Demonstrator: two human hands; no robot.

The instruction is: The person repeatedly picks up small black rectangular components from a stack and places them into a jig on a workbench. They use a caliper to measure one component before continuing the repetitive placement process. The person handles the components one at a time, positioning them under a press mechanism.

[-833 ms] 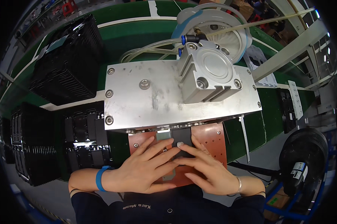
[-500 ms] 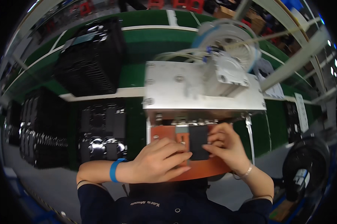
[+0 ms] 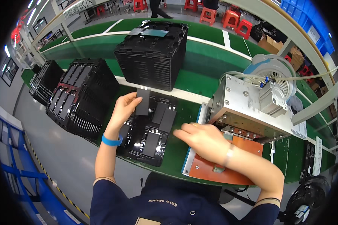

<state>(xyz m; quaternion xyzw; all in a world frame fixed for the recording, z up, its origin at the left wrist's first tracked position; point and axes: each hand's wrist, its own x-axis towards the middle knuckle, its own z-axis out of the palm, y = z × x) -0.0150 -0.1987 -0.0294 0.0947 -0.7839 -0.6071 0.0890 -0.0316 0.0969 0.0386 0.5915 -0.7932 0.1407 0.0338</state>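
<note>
My left hand (image 3: 124, 108) pinches a flat dark-grey pouch battery (image 3: 143, 102) with pale tabs at its far end, between thumb and fingers. It is over the far left part of a black plastic tray (image 3: 136, 150). Other batteries of the same kind lie in the tray, one (image 3: 151, 144) near its front edge. My right hand (image 3: 200, 140) hovers between the tray and an orange plate (image 3: 202, 167), its blurred fingers pointing left. Nothing shows in it, and its thumb side is hidden. Behind the plate stands a metal press (image 3: 251, 120) with an air cylinder on top.
Stacks of black trays stand beyond the tray (image 3: 150, 60) and to its left (image 3: 84, 97). The green bench (image 3: 206, 71) runs across. A white fan-like reel (image 3: 285, 75) stands behind the press. A black fan (image 3: 307, 195) is at the lower right, and blue racks (image 3: 23, 180) at the lower left.
The view has swung left. Both hands were at the dark battery on the orange plate. My left hand now holds a battery over the tray; my right hand has moved left off the plate.
</note>
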